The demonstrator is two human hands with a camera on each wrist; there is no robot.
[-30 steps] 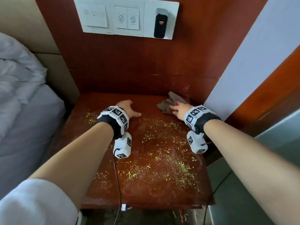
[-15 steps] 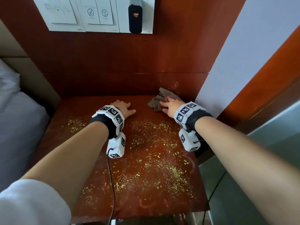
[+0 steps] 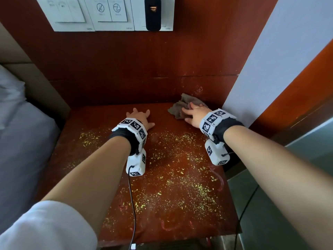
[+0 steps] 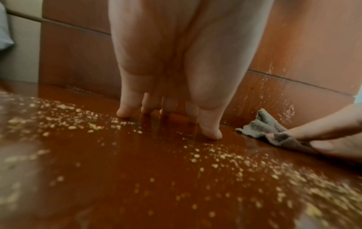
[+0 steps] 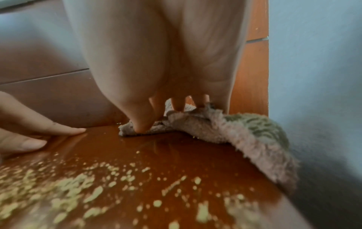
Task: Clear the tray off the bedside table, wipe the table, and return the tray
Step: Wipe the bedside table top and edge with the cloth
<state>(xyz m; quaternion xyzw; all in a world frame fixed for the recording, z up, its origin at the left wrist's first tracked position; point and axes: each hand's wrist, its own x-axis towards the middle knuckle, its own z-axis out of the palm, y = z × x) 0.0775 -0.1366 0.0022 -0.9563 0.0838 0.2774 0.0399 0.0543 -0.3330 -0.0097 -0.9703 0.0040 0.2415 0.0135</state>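
The red-brown bedside table [image 3: 180, 204] is strewn with yellow-green crumbs [image 3: 200, 191] over its middle and front. No tray is in view. A crumpled grey-brown cloth [image 3: 180, 107] [image 4: 262, 125] [image 5: 245, 136] lies in the back right corner against the wall. My right hand [image 3: 194, 112] [image 5: 172, 108] lies on it, its thumb and spread fingers pressing it down. My left hand [image 3: 140, 117] [image 4: 168, 111] rests flat on bare wood at the back centre, fingers straight, holding nothing.
A bed with grey bedding [image 3: 21, 141] borders the table on the left. A wood panel with a switch plate [image 3: 108, 13] stands behind, and a pale wall [image 3: 270, 69] on the right. A black cable [image 3: 132, 195] hangs from my left wrist over the table. Red smears [image 3: 167, 228] mark the front edge.
The head view has shifted left and closer. Both hands sit slightly further back on the table. The right hand stays on the cloth in the corner.
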